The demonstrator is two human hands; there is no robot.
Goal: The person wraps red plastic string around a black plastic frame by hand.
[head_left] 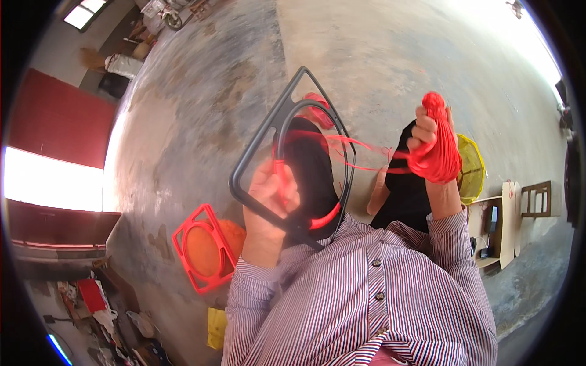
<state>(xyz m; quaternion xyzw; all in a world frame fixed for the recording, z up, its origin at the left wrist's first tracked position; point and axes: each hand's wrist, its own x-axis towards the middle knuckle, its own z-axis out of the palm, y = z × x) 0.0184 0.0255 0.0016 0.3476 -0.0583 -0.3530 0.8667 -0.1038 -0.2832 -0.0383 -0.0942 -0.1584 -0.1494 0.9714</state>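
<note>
My left hand (pixel 273 189) grips a dark grey plastic frame (pixel 278 116), diamond-like in outline with a round ring inside, and holds it tilted above my left leg. Red cord is wound round the ring's lower part (pixel 326 216), and some shows under my left fingers. Closed round the neck of a thick hank of red cord (pixel 441 158), my right hand (pixel 424 128) is raised over my right knee. Loose red strands (pixel 360 143) stretch between the hank and the frame, partly blurred. The fingertips of my left hand are smeared by motion.
On the floor at left, a red plastic frame (pixel 204 247) leans against a round orange thing (pixel 232 238). Near it lies a yellow packet (pixel 216 328). At right stand a yellow mesh basket (pixel 471 171), an open pale box (pixel 508 226) and a small wooden stool (pixel 537 200).
</note>
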